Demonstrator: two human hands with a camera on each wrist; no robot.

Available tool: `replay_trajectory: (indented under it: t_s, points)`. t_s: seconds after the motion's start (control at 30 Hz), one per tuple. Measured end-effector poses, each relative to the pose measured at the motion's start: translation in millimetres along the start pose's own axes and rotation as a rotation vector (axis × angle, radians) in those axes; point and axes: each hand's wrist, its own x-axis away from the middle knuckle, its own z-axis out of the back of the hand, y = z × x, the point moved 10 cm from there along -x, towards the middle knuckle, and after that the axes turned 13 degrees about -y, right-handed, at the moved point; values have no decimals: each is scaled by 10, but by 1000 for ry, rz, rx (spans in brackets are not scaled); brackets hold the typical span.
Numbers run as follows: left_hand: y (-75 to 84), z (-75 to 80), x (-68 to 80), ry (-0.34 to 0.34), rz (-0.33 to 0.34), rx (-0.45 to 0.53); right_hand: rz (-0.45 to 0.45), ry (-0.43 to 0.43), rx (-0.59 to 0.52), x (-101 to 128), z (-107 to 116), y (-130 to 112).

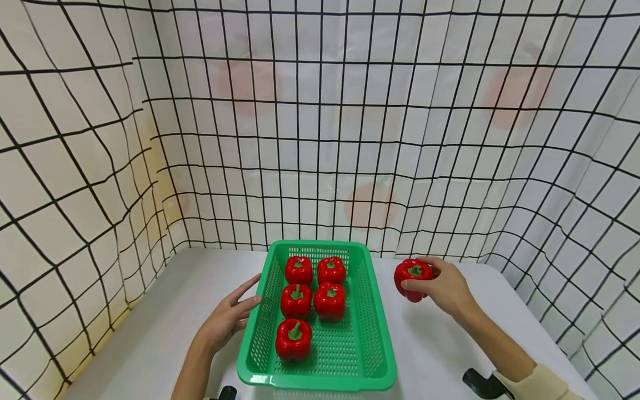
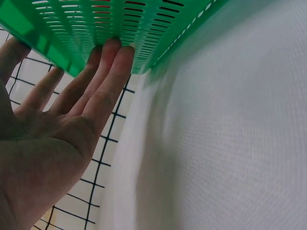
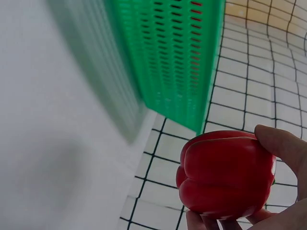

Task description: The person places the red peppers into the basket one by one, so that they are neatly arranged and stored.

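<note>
Red pepper (image 1: 412, 278) is held off the white table (image 1: 440, 350), just right of the green basket (image 1: 372, 311), with the right hand (image 1: 446, 288) curling thumb and fingers round it. Left hand (image 1: 229, 318) lies with fingers straight and together, tips touching the basket's left wall; five peppers (image 1: 314, 300) sit inside, near right corner free. Judgement: keep the wall braced, carry the pepper over the rim stem up, lower into the free spot.

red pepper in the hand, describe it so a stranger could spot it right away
Find the green basket on the white table. Just right of it, the right hand grips a red pepper, the only one outside the basket.
</note>
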Motion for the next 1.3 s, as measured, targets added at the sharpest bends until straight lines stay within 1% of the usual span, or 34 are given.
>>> replay_trajectory:
  t_s: [0.23, 0.53, 0.63, 0.77, 1.0, 1.17, 1.3]
  points:
    - [-2, 21, 28, 18, 5, -16, 35, -35, -36, -12, -77, -183]
    - [4, 18, 24, 5, 3, 1, 113, -75, -67, -35, -190, -487]
    - [15, 4, 24, -6, 0, -1, 133, -95, -81, -44, -248, -563]
    - [19, 3, 21, -3, -1, -4, 157, -127, -101, -40, -350, -656]
    - [16, 9, 8, 5, 0, -3, 192, -176, -114, -44, -542, -739]
    - [10, 9, 1, 5, -2, 3, 225, -216, -152, -46, -676, -809]
    - [4, 3, -7, 0, -1, 0, 219, -245, -169, -37, -768, -849]
